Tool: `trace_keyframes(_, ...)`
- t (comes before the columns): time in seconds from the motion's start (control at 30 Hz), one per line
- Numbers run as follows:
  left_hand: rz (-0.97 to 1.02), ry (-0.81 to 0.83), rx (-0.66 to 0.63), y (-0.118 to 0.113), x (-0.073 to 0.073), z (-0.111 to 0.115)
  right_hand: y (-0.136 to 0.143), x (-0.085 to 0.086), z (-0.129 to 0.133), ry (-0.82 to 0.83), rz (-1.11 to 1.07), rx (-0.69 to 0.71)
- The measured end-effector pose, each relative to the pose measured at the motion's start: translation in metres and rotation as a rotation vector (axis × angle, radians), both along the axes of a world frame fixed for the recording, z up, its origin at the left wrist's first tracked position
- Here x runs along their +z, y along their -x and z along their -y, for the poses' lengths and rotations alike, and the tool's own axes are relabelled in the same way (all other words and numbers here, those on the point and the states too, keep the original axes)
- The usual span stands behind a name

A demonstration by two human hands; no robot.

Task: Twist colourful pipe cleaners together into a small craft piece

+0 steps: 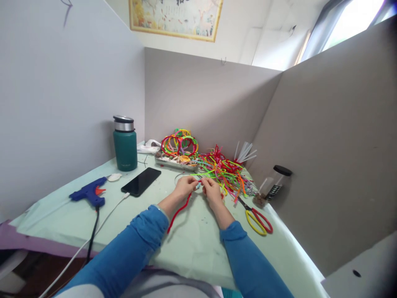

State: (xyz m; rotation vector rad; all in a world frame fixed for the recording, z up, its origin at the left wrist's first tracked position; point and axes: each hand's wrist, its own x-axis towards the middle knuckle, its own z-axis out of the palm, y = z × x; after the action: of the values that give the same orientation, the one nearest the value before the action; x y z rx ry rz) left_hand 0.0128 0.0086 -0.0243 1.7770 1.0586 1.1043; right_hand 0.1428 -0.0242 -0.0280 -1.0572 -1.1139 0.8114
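Red strand [180, 210] (in both hands [185, 186] [212, 192])

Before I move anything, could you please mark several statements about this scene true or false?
A long red fuzzy strand trails from the left hand. True.
The flat black phone lies right of the blue plastic glue gun. True.
The phone is lit. False: it is dark.
The red-and-yellow-handled scissors lie nearer the right hand than the left. True.
The left hand holds the scissors. False: they lie on the pale green table.
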Motion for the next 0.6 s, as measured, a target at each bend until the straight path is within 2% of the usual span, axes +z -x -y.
trace_keyframes(0.17, 0.098, 0.053, 0.000, 0.002, 0.006, 0.004, 0.000, -0.003, -0.001, 0.027, -0.009, 0.044)
trace_keyframes(0.33, 0.209, 0.351, -0.174, 0.006, 0.019, 0.019, -0.001, -0.004, -0.002, 0.120, -0.110, 0.179)
trace_keyframes(0.43, 0.172, 0.457, -0.296, 0.008, 0.024, 0.024, -0.001, 0.001, 0.000, 0.058, -0.104, 0.207)
trace_keyframes(0.53, 0.159, 0.510, -0.333, 0.010, 0.024, 0.023, -0.002, 0.008, 0.005, -0.037, -0.047, 0.203)
trace_keyframes(0.6, 0.184, 0.489, -0.343, 0.010, 0.023, 0.020, -0.003, 0.012, 0.007, -0.075, -0.034, 0.204)
